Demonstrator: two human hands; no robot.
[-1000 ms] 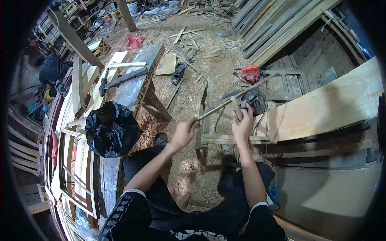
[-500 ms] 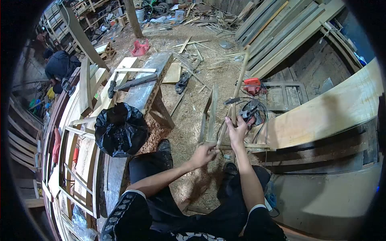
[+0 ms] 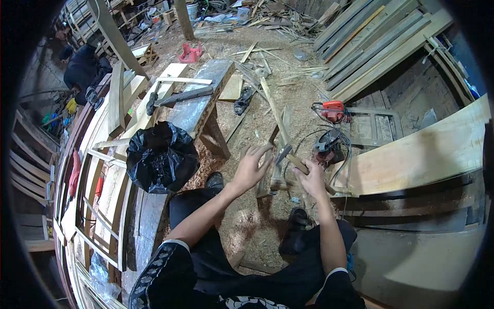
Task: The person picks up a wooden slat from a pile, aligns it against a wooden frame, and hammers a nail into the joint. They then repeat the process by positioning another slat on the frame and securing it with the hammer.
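My right hand [image 3: 311, 181] is wrapped around the wooden handle of a hammer [image 3: 297, 163], whose metal head points up and left. Close to that head is my left hand [image 3: 249, 169], fingers spread, with nothing visible in it. A long thin wooden strip [image 3: 274, 108] runs away from the hammer head toward the upper left, overlapping a narrow wooden frame [image 3: 282, 129] on the floor between my feet.
A black plastic bag [image 3: 162, 159] sits on the wooden pieces at left, beside a bench [image 3: 206, 82] carrying another hammer [image 3: 182, 97]. Right of my hands are a corded power tool [image 3: 329, 147], a red tool [image 3: 333, 110] and a wide board [image 3: 411, 149]. A person [image 3: 85, 72] crouches far left.
My left hand has let go of the wooden strip and opened. The strip has swung from leaning right to leaning left. The hammer in my right hand has tipped left, and the view has shifted slightly.
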